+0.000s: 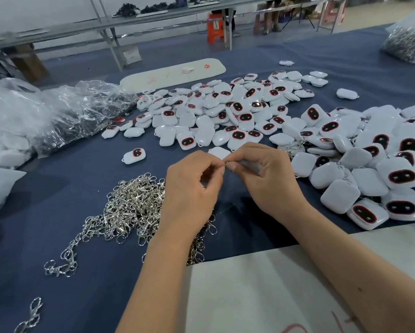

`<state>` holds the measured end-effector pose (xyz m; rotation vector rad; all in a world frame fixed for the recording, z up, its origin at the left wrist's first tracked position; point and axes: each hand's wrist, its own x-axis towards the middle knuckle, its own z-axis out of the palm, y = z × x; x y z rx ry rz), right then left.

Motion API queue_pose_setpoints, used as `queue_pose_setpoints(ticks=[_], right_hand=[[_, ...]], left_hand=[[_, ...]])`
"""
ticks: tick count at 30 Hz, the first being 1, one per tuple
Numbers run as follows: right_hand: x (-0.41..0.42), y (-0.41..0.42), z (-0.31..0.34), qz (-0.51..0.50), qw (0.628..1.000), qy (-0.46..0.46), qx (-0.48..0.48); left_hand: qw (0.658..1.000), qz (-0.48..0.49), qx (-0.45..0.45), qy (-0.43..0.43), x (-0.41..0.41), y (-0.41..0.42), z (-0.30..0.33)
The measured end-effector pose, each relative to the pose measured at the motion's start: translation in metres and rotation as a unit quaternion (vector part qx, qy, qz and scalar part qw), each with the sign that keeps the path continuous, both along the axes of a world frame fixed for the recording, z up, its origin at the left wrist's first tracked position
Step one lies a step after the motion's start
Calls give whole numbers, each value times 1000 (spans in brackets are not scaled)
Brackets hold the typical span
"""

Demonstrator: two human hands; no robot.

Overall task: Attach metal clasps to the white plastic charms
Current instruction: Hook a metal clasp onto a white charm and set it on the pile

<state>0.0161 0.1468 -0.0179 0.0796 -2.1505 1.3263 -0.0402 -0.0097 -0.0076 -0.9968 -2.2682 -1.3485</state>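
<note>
My left hand (192, 188) and my right hand (266, 174) meet fingertip to fingertip above the blue table. Between them they pinch a small metal clasp (226, 163). My right hand also holds a white plastic charm (251, 164), mostly hidden under its fingers. A heap of silver metal clasps (129, 207) lies left of and under my left wrist. Many loose white charms with dark red-rimmed faces (225, 114) spread across the middle of the table. A denser pile of charms (379, 169) sits at the right.
Crumpled clear plastic bags (65, 111) lie at the left. A white board (173, 74) lies behind the charms, and a white sheet (261, 294) covers the near edge. A bag of metal parts (408, 44) sits far right. One charm (134, 156) lies alone.
</note>
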Motion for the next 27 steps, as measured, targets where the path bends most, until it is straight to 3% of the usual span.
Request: queue_pose_setpoints(ticks=[4, 11, 14, 20, 24, 27], right_hand=[[-1, 0, -1, -4, 1000, -1, -3], [-1, -5, -3, 11, 974, -57, -217], [-2, -8, -2, 22, 964, -65, -258], [-4, -8, -2, 7, 960, -92, -264], [-9, 0, -3, -14, 918, -137, -372], [-10, 4, -4, -19, 918, -110, -381]], left_hand=[[1000, 8, -7, -1, 0, 1, 0], [999, 22, 32, -8, 6, 11, -2], [999, 39, 35, 3, 7, 12, -1], [999, 50, 3, 10, 3, 8, 0], [998, 46, -31, 6, 2, 4, 0], [998, 23, -62, -5, 5, 4, 0]])
